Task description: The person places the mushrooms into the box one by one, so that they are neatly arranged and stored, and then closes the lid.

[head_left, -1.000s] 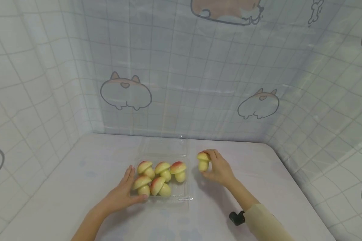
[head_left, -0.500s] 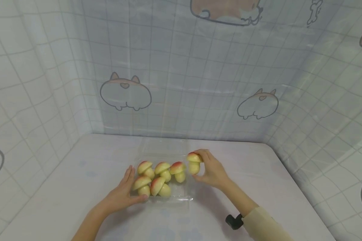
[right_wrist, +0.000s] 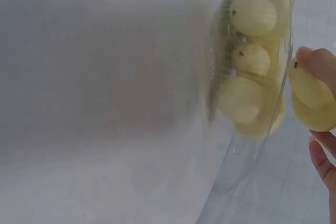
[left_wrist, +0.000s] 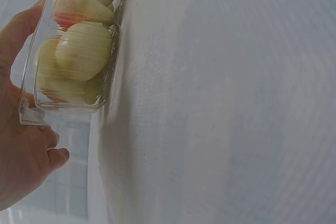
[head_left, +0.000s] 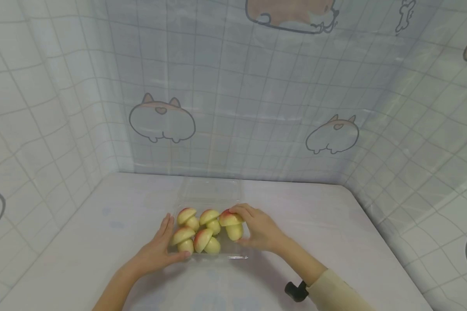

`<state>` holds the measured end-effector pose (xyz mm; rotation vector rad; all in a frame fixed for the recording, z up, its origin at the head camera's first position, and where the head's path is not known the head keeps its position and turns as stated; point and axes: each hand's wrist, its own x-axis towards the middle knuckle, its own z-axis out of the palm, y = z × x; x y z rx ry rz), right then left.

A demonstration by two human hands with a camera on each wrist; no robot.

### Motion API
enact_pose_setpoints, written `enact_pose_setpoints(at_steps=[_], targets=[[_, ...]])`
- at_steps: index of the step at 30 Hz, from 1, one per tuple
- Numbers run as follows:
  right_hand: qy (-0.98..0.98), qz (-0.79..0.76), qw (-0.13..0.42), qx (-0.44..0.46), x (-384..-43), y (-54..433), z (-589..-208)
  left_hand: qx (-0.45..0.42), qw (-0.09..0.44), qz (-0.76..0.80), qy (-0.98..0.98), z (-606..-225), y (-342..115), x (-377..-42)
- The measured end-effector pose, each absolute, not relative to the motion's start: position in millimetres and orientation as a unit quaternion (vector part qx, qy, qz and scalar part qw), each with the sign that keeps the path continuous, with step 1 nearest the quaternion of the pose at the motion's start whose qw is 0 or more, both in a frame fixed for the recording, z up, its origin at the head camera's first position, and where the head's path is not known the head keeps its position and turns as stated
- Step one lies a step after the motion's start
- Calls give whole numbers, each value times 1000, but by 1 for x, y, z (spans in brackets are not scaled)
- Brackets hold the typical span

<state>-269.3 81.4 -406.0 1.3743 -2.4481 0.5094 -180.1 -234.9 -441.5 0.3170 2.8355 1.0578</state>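
Note:
A clear plastic box [head_left: 238, 257] lies on the table with several yellow toy mushrooms [head_left: 187, 218] inside, their caps tinged red. My left hand [head_left: 157, 252] rests against its front left corner, fingers straight along the left side and thumb at the front edge. Over the right end of the box, my right hand [head_left: 262, 229] pinches one toy mushroom [head_left: 234, 231], cap up, between thumb and fingers. That toy mushroom [right_wrist: 312, 111] is above the rim in the right wrist view. It mostly hides the mushroom in the box's back right.
The box's clear lid [head_left: 212, 190] is folded back flat toward the wall. A black object [head_left: 296, 292] sits by the right sleeve [head_left: 336, 291]. A grid-patterned curtain [head_left: 233, 108] surrounds the white table [head_left: 140, 194] at the back and sides.
My right hand has carried its toy mushroom leftward and a little toward the front, from beside the box to over its right end. The left hand and box have stayed put.

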Motion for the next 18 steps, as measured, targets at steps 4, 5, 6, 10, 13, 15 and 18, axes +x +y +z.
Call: enact_pose_setpoints(at_steps=[4, 5, 6, 10, 13, 15, 18], targets=[[-849, 155, 134, 487, -267, 76, -408, 105, 51, 351, 929, -441, -235, -179], [-848, 153, 133, 489, -266, 75, -409, 104, 52, 352, 929, -440, -235, -179], [-847, 152, 134, 491, -266, 74, -410, 104, 54, 353, 928, -440, -235, -179], [-843, 149, 137, 499, -266, 73, -412, 103, 56, 353, 928, -440, -235, -179], [-842, 143, 137, 502, -265, 72, -413, 102, 56, 351, 929, -440, -235, -179], [-842, 138, 132, 504, -264, 72, -413, 102, 55, 349, 930, -440, -235, -179], [-843, 133, 123, 506, -263, 73, -413, 102, 53, 348, 931, -440, -235, -178]])
